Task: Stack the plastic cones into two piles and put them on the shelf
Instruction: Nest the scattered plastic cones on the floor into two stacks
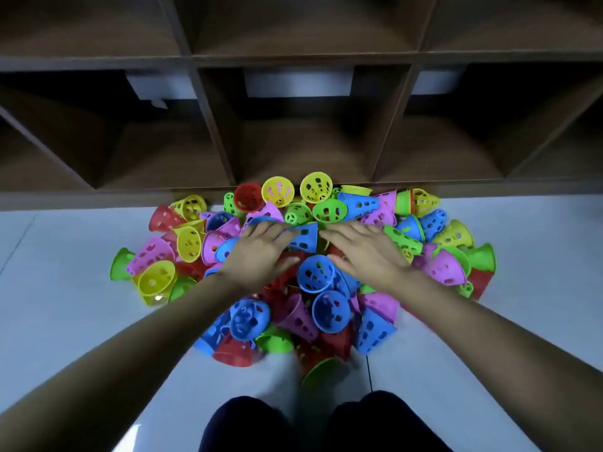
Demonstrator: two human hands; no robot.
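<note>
A loose heap of several perforated plastic cones [378, 308] in blue, pink, red, yellow and green lies on the floor against the shelf's base. My left hand [261, 249] hovers flat over the heap's middle, fingers straight and pointing at a blue cone [305, 238]. My right hand [365, 249] lies flat beside it, fingers straight toward the same blue cone. Neither hand holds a cone. A round-mouthed blue cone [316, 273] sits between my wrists. The dark wooden shelf [212, 125] stands right behind the heap with open cubbies.
The pale tiled floor [65, 272] spreads left and right of the heap. My knees [326, 422] are at the bottom edge, close to the heap's near side. A white panel [298, 81] shows through the back of the cubbies.
</note>
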